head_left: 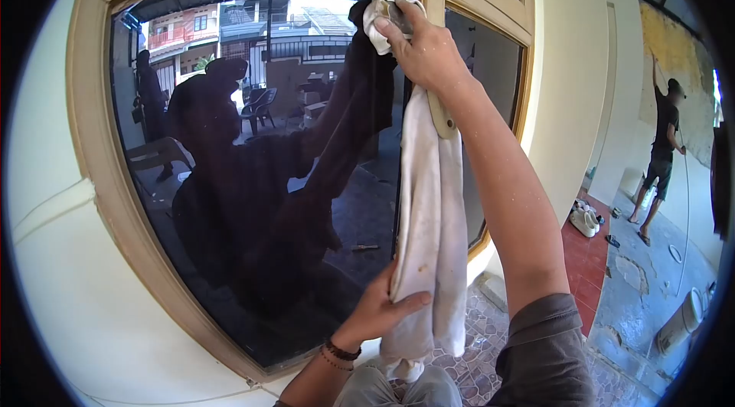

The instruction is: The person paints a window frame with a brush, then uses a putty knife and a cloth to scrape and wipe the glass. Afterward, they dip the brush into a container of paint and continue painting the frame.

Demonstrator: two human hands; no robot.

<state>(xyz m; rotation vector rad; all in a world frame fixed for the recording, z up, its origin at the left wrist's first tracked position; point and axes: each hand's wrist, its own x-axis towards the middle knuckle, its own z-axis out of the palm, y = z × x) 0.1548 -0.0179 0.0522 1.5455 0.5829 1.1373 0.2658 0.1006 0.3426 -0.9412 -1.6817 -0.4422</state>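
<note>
My right hand [425, 51] is closed around a bunched end of a long white cloth [421, 177] near the upper right corner of the dark window glass [306, 177]. Brown smudges mark the cloth, which hangs down in folds to my knees. Below my right wrist an olive-coloured flat piece with a round hole [442, 120] sticks out; the rest of it is hidden behind the hand and wrist. Lower down, my left hand [390, 304], with bracelets at the wrist, grips the hanging cloth between thumb and fingers.
A beige wooden frame [164, 284] borders the glass, which reflects a person, chairs and houses. To the right, another person [664, 139] works at a patchy yellow wall [674, 47]. Shoes [586, 222] lie on red tiles [586, 261]; a bucket [680, 323] stands at the far right.
</note>
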